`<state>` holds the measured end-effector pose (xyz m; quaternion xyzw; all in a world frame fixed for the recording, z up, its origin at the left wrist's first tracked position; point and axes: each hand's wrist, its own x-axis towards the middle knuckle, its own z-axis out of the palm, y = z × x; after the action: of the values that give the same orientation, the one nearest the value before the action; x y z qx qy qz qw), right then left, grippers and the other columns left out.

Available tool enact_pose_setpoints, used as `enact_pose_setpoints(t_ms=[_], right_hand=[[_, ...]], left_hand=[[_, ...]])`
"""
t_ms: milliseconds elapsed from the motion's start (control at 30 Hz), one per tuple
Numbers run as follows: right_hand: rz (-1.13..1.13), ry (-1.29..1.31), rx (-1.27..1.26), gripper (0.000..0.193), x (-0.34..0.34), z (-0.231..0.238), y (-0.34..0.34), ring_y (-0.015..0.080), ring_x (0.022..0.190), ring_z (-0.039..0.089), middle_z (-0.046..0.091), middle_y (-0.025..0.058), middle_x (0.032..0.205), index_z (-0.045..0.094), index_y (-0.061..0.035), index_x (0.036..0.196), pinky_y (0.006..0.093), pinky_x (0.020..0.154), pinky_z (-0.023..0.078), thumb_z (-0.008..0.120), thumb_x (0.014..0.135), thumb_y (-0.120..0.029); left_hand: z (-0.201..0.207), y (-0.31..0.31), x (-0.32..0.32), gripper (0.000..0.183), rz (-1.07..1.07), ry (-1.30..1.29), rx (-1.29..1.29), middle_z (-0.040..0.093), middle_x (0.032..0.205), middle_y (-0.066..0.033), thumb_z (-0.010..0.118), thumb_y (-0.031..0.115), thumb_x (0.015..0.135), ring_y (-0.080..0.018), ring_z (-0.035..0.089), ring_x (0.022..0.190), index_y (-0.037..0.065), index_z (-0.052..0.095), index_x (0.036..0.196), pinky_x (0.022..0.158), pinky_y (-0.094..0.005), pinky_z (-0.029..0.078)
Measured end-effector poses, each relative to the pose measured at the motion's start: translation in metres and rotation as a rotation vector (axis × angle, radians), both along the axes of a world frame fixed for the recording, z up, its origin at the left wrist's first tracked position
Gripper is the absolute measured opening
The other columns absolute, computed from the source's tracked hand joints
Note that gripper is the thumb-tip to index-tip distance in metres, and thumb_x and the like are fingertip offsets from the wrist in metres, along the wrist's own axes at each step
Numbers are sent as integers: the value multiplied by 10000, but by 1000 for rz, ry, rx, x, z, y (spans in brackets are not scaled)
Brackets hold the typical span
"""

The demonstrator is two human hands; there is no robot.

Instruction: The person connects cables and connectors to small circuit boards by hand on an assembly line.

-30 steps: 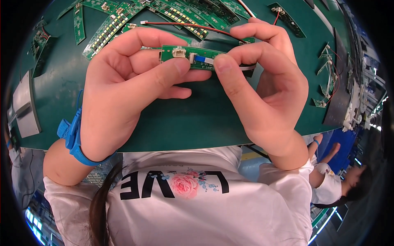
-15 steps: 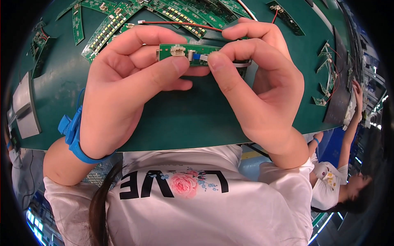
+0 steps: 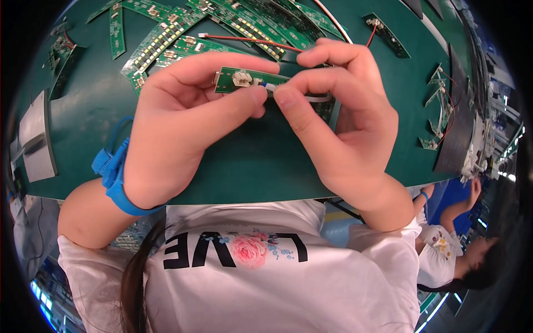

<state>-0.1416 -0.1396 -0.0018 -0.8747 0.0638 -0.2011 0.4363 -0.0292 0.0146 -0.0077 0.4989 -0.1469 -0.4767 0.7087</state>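
Pinching a green board (image 3: 227,81) in our left hand (image 3: 176,122) inside the worktop's near edge (image 3: 244,198), we clasp a cable (image 3: 270,87) in our right hand (image 3: 347,125).

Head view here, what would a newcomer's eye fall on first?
Probably the small green board at upper centre, held by the left hand while the right hand pinches a flat cable. Next, the bright blue wrist strap at left, then the pink rose on the white shirt, lower centre.
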Motion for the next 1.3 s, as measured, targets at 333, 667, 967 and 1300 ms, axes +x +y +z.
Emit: enact_pose_setpoints(t_ms=[333, 667, 967, 1300], right_hand=[[-8, -35, -76, 94, 39, 1, -33, 231, 855, 553, 573, 76, 877, 679, -41, 844, 300, 697, 448, 675, 768, -96], [87, -28, 218, 175, 42, 5, -23, 132, 837, 561, 584, 53, 799, 685, -41, 976, 262, 731, 442, 640, 806, -41], [311, -166, 97, 230, 27, 20, -18, 115, 701, 520, 564, 75, 770, 668, -30, 1053, 227, 563, 395, 655, 833, -95], [108, -344, -367, 111, 29, 7, -7, 167, 439, 491, 534, 10, 579, 670, -89, 842, 276, 405, 361, 711, 740, -97]], left_hand=[[1, 3, 1, 222, -81, -192, 48, 596, 918, -17, 565, -77, 831, -45, 546, 751, -20, 632, 1035, 643, -179, 441], [1, 3, 6, 197, 132, -477, -76, 563, 1049, -65, 544, -49, 864, -93, 511, 924, -56, 625, 1043, 818, -220, 403], [6, 0, 3, 308, 230, -620, -46, 612, 1003, -66, 472, -10, 930, -43, 513, 822, -34, 518, 1234, 731, -151, 378], [7, 4, 0, 491, 24, -763, -17, 597, 958, -26, 464, -72, 907, -2, 484, 771, -60, 329, 1378, 654, -116, 338]])
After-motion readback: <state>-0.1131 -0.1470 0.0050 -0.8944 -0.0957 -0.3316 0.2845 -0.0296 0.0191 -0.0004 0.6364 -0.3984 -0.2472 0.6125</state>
